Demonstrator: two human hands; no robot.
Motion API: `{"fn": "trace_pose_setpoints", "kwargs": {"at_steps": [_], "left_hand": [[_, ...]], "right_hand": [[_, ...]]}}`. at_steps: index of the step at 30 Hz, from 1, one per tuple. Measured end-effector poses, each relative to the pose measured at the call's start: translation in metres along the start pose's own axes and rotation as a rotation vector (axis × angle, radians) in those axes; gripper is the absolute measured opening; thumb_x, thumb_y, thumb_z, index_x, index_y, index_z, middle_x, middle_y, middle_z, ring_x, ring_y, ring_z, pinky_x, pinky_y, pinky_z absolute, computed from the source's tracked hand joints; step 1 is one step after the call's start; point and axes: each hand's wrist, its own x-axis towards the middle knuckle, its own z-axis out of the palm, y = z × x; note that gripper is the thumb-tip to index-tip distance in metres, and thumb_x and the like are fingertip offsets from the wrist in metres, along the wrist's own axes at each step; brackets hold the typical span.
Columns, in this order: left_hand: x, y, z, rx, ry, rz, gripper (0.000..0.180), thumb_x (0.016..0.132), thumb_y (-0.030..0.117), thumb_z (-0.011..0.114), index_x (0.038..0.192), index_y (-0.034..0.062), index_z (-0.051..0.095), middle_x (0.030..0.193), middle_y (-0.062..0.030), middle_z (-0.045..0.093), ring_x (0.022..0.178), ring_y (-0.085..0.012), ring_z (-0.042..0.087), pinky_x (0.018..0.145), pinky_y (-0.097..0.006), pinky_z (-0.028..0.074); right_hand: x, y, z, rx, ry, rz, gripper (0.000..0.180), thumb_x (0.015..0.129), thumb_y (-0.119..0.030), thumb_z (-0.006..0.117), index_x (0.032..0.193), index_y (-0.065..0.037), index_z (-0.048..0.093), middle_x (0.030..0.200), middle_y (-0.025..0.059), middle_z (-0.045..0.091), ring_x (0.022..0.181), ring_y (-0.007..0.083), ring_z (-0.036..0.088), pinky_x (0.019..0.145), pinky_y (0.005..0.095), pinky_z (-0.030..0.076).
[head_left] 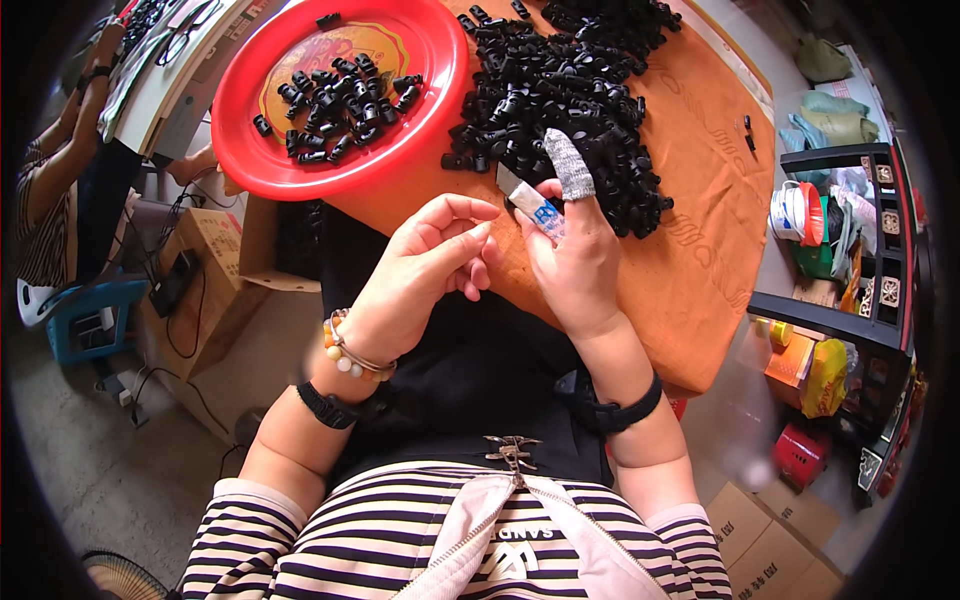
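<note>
- Right hand (578,262) grips a small blade (528,203) between thumb and fingers, its forefinger in a grey sleeve (568,165)
- Left hand (425,265) is loosely curled beside it at 9 o'clock; whether it pinches anything I cannot tell
- Black clips (560,85) are heaped on the orange cloth (700,200) at 12 o'clock of the hands
- Red plate (420,60) at 10 o'clock holds more clips
</note>
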Motion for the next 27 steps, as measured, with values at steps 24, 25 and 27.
{"fn": "trace_pose_setpoints", "kwargs": {"at_steps": [24,25,27], "left_hand": [[-0.005,0.005,0.002,-0.069,-0.177,-0.122,0.022,0.094,0.025,0.047,0.101,0.0058,0.056,0.076,0.0030,0.052,0.060,-0.0020,0.047,0.050,-0.017,0.041],[-0.006,0.005,0.002,-0.104,-0.179,-0.139,0.022,0.094,0.025,0.047,0.100,0.0056,0.056,0.076,0.0030,0.052,0.060,-0.0023,0.047,0.050,-0.017,0.041],[-0.006,0.004,0.002,-0.141,-0.182,-0.156,0.023,0.094,0.025,0.047,0.100,0.0054,0.057,0.075,0.0030,0.052,0.060,-0.0026,0.047,0.050,-0.018,0.041]], "right_hand": [[-0.021,-0.022,-0.033,0.724,-0.192,0.172,0.045,0.076,0.007,0.061,0.117,-0.002,0.044,0.092,0.0042,0.052,0.080,0.0088,0.055,0.069,0.0228,0.047],[-0.021,-0.021,-0.032,0.726,-0.193,0.172,0.045,0.076,0.007,0.061,0.117,-0.002,0.044,0.092,0.0042,0.052,0.080,0.0088,0.055,0.069,0.0228,0.047],[-0.023,-0.020,-0.031,0.734,-0.200,0.104,0.053,0.076,0.008,0.061,0.124,-0.002,0.040,0.092,0.0041,0.051,0.080,0.0089,0.055,0.069,0.0225,0.047]]}}
